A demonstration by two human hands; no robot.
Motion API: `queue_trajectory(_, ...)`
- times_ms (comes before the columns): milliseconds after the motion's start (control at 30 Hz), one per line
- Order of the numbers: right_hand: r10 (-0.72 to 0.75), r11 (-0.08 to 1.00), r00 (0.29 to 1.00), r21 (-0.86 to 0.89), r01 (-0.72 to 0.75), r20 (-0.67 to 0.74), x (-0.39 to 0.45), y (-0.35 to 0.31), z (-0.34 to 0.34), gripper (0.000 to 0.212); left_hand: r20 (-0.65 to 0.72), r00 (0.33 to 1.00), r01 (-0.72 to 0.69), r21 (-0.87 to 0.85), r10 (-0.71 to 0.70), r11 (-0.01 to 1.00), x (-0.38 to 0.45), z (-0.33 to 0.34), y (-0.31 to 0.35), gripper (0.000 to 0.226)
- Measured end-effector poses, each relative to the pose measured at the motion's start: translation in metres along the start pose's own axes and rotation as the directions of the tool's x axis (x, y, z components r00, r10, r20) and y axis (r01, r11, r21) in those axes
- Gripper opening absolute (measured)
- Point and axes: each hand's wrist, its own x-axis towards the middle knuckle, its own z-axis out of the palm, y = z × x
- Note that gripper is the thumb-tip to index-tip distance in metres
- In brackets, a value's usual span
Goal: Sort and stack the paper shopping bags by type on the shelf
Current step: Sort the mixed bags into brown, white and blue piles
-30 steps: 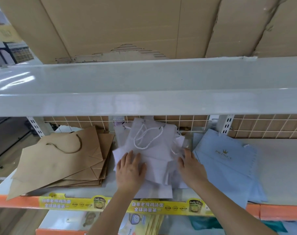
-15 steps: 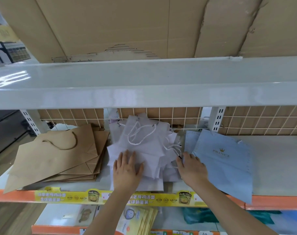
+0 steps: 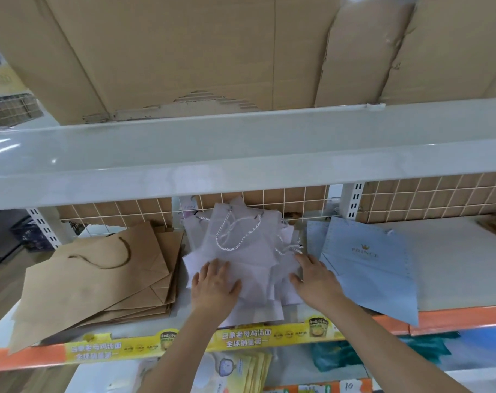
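- Our left hand [image 3: 214, 285] lies flat on the near part of the white bags [image 3: 241, 251], fingers straight and spread, gripping nothing. We judge it is pressing the pile down so the loose sheets do not slide.
- Our right hand [image 3: 315, 279] rests open against the right edge of the same pile, fingers extended and thumb pointing toward the left hand. It holds nothing. It looks placed to nudge the stray edges inward and square the stack.
- Between and just beyond our hands the white bags fan out unevenly, corners poking in several directions, with twisted white cord handles [image 3: 235, 234] lying on top. The pile seems gathered by type but not yet neatly aligned.
- Just outside our right hand lies the pale blue bags [image 3: 368, 268] pile, the top one printed with a small crown mark. Its near corner hangs over the front of the shelf [image 3: 453, 268], and its left edge sits right beside our right hand.
- Outside our left hand, a stack of brown bags [image 3: 99, 279] lies flat with a brown cord handle on top. It is close beside the white pile, and its near left corner overhangs the shelf front.
- Along the shelf front below our wrists runs a yellow label strip [image 3: 241, 336] on the orange edge.
- Behind the piles stands a white wire grid [image 3: 283, 199] with cardboard behind it, which stops the bags sliding back.
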Motion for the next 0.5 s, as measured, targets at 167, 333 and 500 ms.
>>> queue_trajectory(167, 0.011, 1.000, 0.999, 0.019, -0.010, -0.050, -0.019, -0.005, 0.000, 0.055, 0.041, 0.998, -0.051, 0.014, 0.051, 0.999, -0.014, -0.011, 0.000, 0.062)
queue_trajectory(333, 0.033, 0.999, 0.994, 0.042, -0.029, -0.102, -0.039, -0.008, -0.004, 0.048, -0.056, 0.992, -0.116, -0.065, 0.112, 0.991, -0.032, -0.027, 0.007, 0.047)
queue_trajectory(500, 0.060, 0.986, 0.985, 0.163, -0.034, -0.161, -0.059, -0.002, -0.027, 0.039, -0.150, 0.975, -0.182, -0.128, 0.162, 0.975, -0.044, -0.055, 0.021, 0.035)
